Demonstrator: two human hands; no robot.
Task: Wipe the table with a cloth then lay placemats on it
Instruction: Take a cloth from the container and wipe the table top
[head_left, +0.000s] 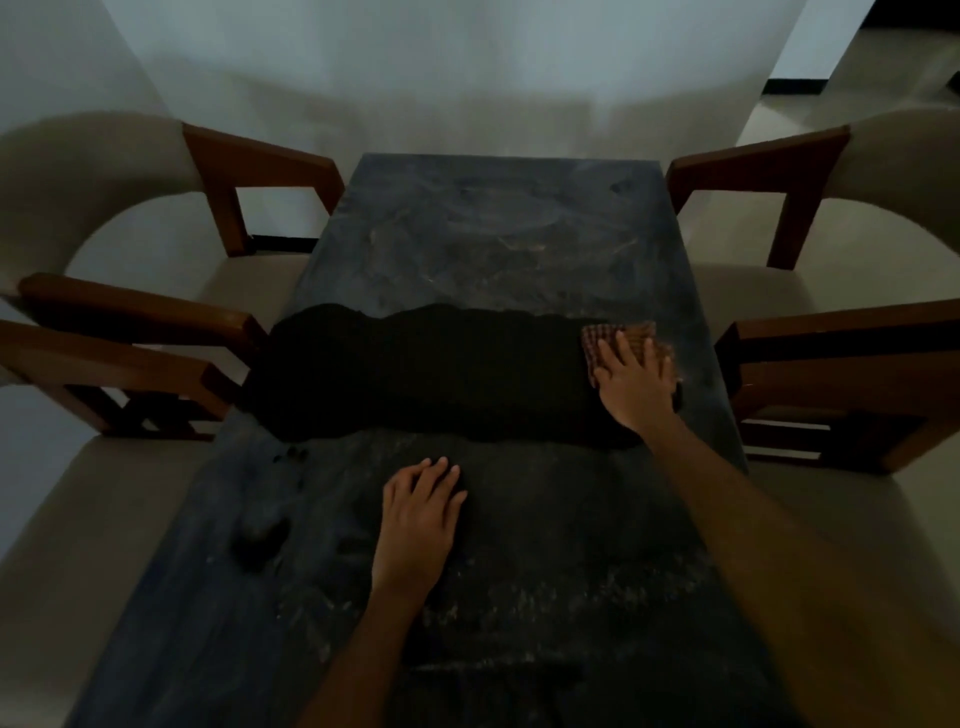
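right hand (636, 382) laid flat, fingers spread, pressing the cloth (618, 338) near the bench's (493, 223) right edge | left hand (415, 514) rested open, nothing held | cloth looks soft, light, bunch-prone, so probably best pinned under the palm | clean dark band (415, 374) is stretched crosswise, left to right | no clear long axis seen on the cloth

The tabletop (498, 228) is dark blue-grey, mottled with pale dusty smears — a clean black band (415, 374) crosses its middle. The cloth (631, 338) near the right edge is checked brown and cream. The chairs (104, 208) pair cream upholstery with reddish-brown wood.
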